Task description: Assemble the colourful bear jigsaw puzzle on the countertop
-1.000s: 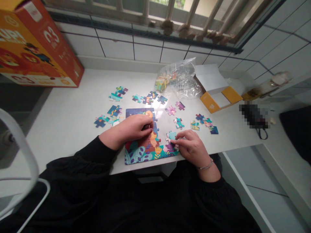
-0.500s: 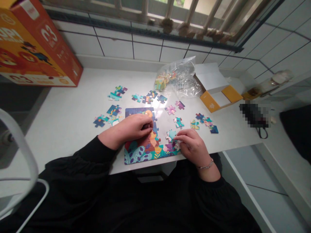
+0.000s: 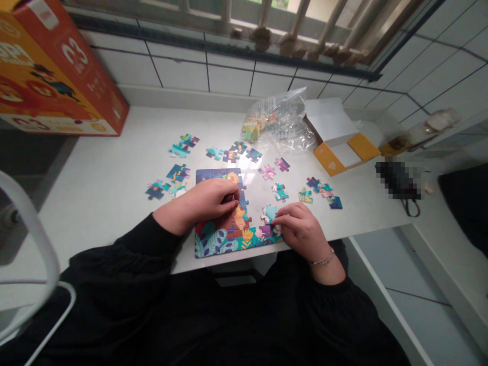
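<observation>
A partly joined jigsaw puzzle (image 3: 217, 244) lies near the counter's front edge, with coloured leaves and flowers along its bottom row. My left hand (image 3: 213, 201) rests over its middle, fingers curled together; whatever may be between them is hidden. At the puzzle's lower right, my right hand (image 3: 303, 229) has its thumb and index finger at the edge of a light-blue puzzle piece (image 3: 269, 211). That piece sits just above the bottom row; whether it is locked in cannot be made out. A teal and white piece (image 3: 280, 191) lies just beyond my right hand.
Several loose pieces (image 3: 183, 146) are scattered left, behind and right of the puzzle. Behind them are a clear plastic bag (image 3: 282, 122) with pieces inside and an open yellow box (image 3: 331, 158). A large orange box (image 3: 76, 76) stands at the left, and a white curved tube (image 3: 41, 239) nearby.
My right fingertips have shifted slightly toward me at the light-blue piece. My left hand keeps its place over the puzzle.
</observation>
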The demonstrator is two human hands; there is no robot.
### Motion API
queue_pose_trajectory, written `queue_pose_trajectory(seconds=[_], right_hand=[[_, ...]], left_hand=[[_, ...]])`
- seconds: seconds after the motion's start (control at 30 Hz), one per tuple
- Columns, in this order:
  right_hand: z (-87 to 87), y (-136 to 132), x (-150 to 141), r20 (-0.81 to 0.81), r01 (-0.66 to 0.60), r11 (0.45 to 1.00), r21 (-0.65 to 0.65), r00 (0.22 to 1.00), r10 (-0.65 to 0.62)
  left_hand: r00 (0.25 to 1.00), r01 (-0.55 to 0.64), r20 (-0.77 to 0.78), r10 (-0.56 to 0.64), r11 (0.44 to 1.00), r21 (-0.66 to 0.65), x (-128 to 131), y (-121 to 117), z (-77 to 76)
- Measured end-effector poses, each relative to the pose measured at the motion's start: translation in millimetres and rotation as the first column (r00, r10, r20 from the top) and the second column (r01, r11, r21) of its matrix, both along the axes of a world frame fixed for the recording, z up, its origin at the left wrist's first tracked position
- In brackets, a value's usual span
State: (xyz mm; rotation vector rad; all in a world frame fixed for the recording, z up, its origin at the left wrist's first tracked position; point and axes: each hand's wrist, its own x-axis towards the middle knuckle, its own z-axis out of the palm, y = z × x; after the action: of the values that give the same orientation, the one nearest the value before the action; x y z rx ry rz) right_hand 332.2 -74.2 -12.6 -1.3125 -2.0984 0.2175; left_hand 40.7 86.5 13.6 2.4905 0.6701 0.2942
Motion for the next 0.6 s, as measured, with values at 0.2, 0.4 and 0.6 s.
queue_pose_trajectory(seconds=[0.2,0.4,0.6], right_hand=[[0.6,-1.1,-1.7,-0.012,0.034,0.999,0.02,0.999,-0.034],[-1.0,-0.8,-1.3,0.023,0.031,0.999,0.008,0.999,-0.032],[-1.9,-0.3,-0.3,0.014,0.027,1.0,0.013,1.0,-0.027]], left_hand=[[1.0,-0.001,0.008,0.001,1.0,0.002,-0.3,-0.8,0.8],[1.0,-0.003,0.009,0.003,1.0,0.003,0.2,-0.5,0.4],[1.0,-0.004,0.006,0.004,1.0,0.007,0.2,-1.0,0.9]])
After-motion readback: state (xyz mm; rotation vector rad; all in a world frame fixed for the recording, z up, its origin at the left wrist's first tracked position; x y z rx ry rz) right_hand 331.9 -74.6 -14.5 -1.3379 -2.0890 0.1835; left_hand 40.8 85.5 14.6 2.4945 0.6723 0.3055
